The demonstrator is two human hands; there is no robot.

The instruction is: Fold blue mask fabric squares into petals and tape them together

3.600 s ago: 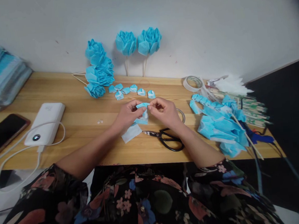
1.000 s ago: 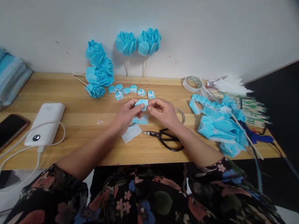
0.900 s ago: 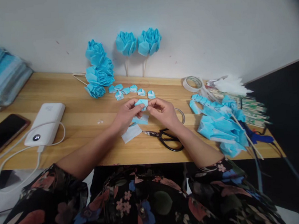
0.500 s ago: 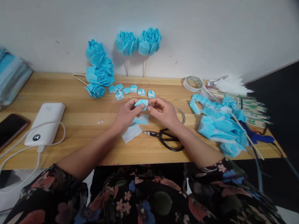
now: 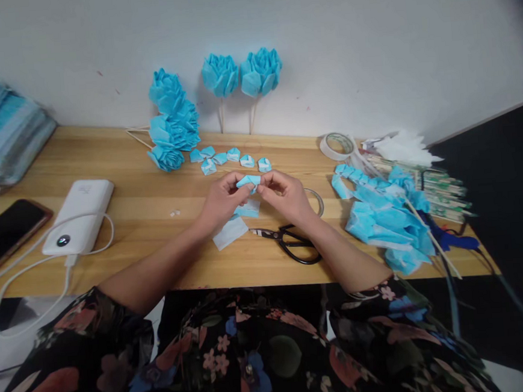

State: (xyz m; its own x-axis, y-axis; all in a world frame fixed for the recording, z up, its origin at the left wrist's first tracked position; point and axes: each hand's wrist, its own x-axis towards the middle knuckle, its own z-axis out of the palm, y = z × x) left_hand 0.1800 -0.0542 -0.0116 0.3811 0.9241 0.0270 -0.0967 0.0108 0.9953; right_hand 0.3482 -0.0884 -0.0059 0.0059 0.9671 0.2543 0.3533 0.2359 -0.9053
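Between both hands, just above the table, is a small folded blue petal (image 5: 250,180). My left hand (image 5: 224,200) pinches its left side with thumb and fingers. On its right side the fingertips of my right hand (image 5: 285,195) are closed on it. Below the hands lie a blue piece (image 5: 247,208) and a white-faced square (image 5: 230,232) of the same thin material. Black-handled scissors (image 5: 292,242) rest beside my right wrist. Several folded petals (image 5: 246,160) lie beyond the hands.
Blue flowers on sticks (image 5: 261,72) lean at the wall, more flowers (image 5: 172,127) to their left. A power bank (image 5: 79,216) and phone (image 5: 9,237) lie left. At right are a tape roll (image 5: 337,146) and crumpled blue material (image 5: 386,225). Packed masks (image 5: 7,131) stand far left.
Almost nothing differs. Both hands stay in the same place on the folded petal, with only a slight shift of the petal between the fingertips.
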